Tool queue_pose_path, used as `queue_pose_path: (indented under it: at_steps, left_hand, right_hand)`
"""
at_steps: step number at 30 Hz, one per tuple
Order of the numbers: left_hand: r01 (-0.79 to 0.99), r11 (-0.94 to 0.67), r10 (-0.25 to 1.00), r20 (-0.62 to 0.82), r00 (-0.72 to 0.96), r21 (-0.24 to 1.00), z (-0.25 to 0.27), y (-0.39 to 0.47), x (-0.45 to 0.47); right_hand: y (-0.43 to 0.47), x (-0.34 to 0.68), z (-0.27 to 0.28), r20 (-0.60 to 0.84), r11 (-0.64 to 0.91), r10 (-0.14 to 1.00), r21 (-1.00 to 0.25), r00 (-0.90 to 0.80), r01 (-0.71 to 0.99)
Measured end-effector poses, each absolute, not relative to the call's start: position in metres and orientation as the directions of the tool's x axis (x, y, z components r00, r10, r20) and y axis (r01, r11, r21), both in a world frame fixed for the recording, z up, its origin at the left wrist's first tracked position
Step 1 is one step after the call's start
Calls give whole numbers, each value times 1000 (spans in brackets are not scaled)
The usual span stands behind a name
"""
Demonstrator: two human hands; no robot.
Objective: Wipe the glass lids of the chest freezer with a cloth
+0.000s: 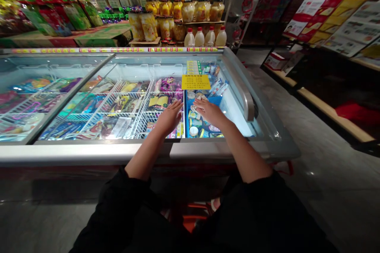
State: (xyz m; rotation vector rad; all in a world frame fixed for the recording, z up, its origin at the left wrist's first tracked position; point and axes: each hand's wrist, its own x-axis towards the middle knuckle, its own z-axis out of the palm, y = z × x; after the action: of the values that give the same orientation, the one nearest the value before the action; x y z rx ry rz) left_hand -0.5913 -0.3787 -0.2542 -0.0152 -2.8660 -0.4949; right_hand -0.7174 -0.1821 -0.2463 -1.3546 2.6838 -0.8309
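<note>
Both arms reach over a chest freezer (pixel 190 151) with a sliding glass top. My left hand (pixel 170 117) lies flat over the glass, fingers stretched out and nothing in it. Beside it, my right hand (pixel 210 111) presses a crumpled white cloth (pixel 203 97) under its fingers; whether it is cloth or tissue is hard to tell. Just beyond the hands is a yellow sign (pixel 196 82) with printed writing. Below the glass, near my right hand, tubs and packs of frozen goods (pixel 194 131) fill a blue bin.
White wire baskets (pixel 142 120) with bagged frozen food fill the freezer. A grey handle (pixel 245 99) curves along its right end. Behind stand jars of yellow fruit (pixel 148 25) and red-capped bottles (pixel 199 37). Stacked cartons (pixel 346 19) line a shelf at right. Something orange (pixel 192 213) shows below me.
</note>
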Motion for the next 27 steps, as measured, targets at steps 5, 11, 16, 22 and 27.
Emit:
queue_pose_path:
  at_steps: [5, 11, 16, 22, 27]
  left_hand:
    - [40, 943, -32, 209, -977, 331, -251, -377, -589]
    - [20, 946, -55, 219, -974, 324, -250, -375, -591]
    - [26, 944, -47, 211, -976, 329, -250, -376, -590]
    - [-3, 945, -74, 208, -975, 326, -244, -371, -589]
    - [-35, 953, -97, 193, -976, 302, -238, -369, -588]
  right_hand:
    - [-148, -728, -245, 198, 440, -772, -518, -604, -733]
    - [-178, -750, -240, 228, 600, -639, -450, -735, -661]
    - [-183, -740, -239, 186, 462, -770, -497, -610, -735]
    - [-172, -760, -239, 205, 508, -716, -503, -667, -699]
    - [-203, -777, -234, 201, 543, -717, -440, -668, -715]
